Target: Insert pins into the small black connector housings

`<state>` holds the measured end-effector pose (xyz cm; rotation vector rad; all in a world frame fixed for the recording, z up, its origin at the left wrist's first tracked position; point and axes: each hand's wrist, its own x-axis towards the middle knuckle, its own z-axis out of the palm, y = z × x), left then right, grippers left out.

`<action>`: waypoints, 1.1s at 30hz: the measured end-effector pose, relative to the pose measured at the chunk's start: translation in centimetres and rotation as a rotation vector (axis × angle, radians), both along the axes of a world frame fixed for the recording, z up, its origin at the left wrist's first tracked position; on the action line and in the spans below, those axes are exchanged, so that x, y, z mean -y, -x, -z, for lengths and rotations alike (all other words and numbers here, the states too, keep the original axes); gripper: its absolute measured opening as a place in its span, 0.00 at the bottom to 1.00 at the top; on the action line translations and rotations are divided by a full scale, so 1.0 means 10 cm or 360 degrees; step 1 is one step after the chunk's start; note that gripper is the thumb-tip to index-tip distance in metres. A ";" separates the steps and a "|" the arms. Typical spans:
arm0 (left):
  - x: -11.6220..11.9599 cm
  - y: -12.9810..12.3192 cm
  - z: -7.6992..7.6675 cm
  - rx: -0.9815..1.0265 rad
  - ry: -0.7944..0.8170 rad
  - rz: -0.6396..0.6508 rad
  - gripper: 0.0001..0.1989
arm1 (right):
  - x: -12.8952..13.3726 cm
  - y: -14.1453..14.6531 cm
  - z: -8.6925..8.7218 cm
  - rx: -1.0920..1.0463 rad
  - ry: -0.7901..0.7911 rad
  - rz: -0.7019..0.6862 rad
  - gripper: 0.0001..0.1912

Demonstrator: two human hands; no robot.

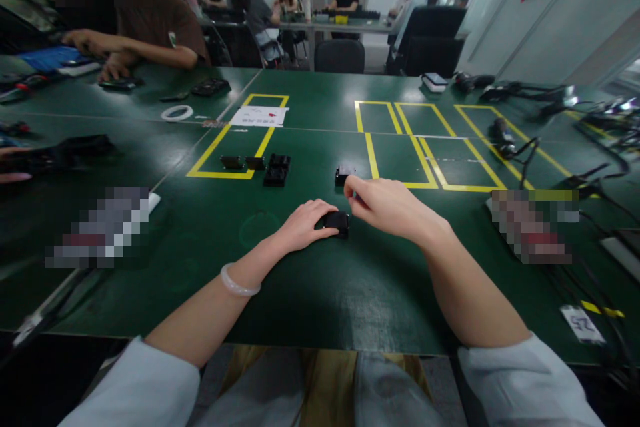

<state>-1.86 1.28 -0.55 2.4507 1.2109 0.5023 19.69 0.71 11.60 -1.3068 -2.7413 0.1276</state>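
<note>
My left hand, with a pale bangle on the wrist, rests on the green table and grips a small black rectangular part between thumb and fingers. Just to the right and slightly above it hovers my right hand, its fingers curled together; whatever they may hold is hidden. Behind those fingertips a small black block with a lighter top stands on the table. Farther left lie a black two-section part and two thin upright black pieces, one beside the other.
Yellow tape outlines mark the green tabletop. A white paper and a white ring lie beyond. Cables and a black device are on the right. Across the table, a person in a brown shirt handles a dark object.
</note>
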 end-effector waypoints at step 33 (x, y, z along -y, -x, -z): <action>0.00 0.00 0.01 -0.0004 -0.0010 0.0005 0.20 | -0.02 0.00 0.03 -0.0005 -0.0008 -0.0009 0.09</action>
